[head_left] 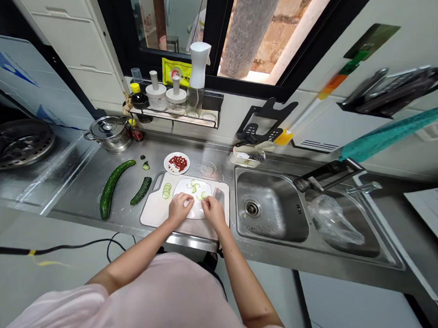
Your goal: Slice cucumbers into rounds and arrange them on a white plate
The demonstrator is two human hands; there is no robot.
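On the plate (197, 210), cucumber slices (193, 185) (pale green).

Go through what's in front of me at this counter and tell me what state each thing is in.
Steel pot: lid on
Long cucumber: whole
Short cucumber: skin on
Cucumber slices on board: overlapping in a row
Round plate: holding chopped red pieces
White squarish plate: partly covered with slices
Left basin: wet, not filled
Plastic bag: crumpled
Hands: over squarish plate, grip unclear

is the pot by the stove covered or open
Covered: a lid with a knob sits on the rim of the steel pot, hiding what is inside.
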